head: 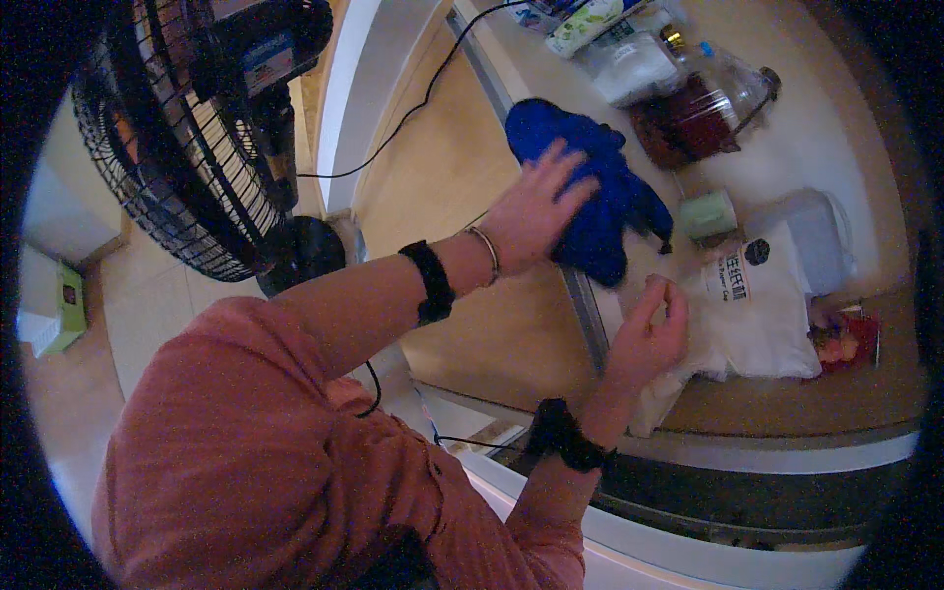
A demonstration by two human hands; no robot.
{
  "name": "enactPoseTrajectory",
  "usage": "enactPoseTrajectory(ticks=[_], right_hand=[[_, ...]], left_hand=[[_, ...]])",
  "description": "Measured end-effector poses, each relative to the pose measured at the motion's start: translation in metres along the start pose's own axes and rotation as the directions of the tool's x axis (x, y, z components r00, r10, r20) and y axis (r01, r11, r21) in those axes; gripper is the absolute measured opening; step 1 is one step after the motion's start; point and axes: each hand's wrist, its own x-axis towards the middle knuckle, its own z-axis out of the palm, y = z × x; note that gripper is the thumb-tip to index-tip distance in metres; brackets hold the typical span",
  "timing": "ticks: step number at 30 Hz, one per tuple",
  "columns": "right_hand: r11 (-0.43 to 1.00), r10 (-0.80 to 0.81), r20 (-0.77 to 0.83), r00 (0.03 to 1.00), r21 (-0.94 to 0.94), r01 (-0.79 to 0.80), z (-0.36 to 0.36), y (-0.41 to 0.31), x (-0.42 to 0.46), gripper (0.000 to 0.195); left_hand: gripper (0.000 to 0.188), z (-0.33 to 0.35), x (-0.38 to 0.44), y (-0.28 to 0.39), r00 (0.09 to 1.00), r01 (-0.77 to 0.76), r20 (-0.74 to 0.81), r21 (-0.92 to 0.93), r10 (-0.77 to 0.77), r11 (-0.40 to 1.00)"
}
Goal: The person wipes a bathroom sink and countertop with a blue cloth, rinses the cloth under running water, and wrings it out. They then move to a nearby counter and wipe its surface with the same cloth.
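Observation:
A blue cloth item (605, 199), crumpled and with a small dark tip on one corner, lies across the counter's front edge. My left hand (542, 203) rests on or just over it, palm down with fingers spread and slightly blurred. A thin bracelet and a black band circle that arm. Just below the cloth is my right hand (653, 328), thumb and fingers curved with a small gap between them and nothing visible held. A black band is round this wrist. Right of this hand lies a white plastic package (759, 310) bearing writing; a pale green cup (708, 215) stands above it.
A large plastic bottle of dark red liquid (686, 118) and clear plastic bags (638, 70) occupy the upper counter. A translucent container (815, 240) and a red packet (848, 339) sit at right. A black fan (199, 147) stands left; a black cable (424, 103) runs to the counter.

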Motion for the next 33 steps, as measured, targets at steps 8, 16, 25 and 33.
enactPoseTrajectory(ticks=[8, 16, 25, 33], right_hand=[[0.969, 0.010, 0.207, 0.978, -0.243, 0.042, 0.019, 0.015, 0.004, 0.032], [0.981, 0.002, 0.219, 0.976, -0.189, 0.040, 0.017, 0.015, 0.002, 0.030], [0.974, 0.020, 0.229, 0.973, -0.225, 0.033, 0.017, 0.007, 0.003, 0.026], [0.988, 0.014, 0.252, 0.968, -0.150, 0.025, 0.014, -0.001, 0.004, 0.025]], left_hand=[[0.073, 0.029, 0.025, -0.063, 0.879, 0.368, -0.224, -0.242, -0.420, 0.898], [0.025, 0.068, 0.044, -0.153, 0.781, 0.400, 0.277, 0.466, -0.559, 0.789], [0.020, 0.046, 0.091, -0.286, 0.869, 0.282, 0.186, 0.576, -0.459, 0.767], [0.018, 0.060, 0.080, -0.319, 0.916, 0.112, 0.262, 0.559, -0.303, 0.822]])
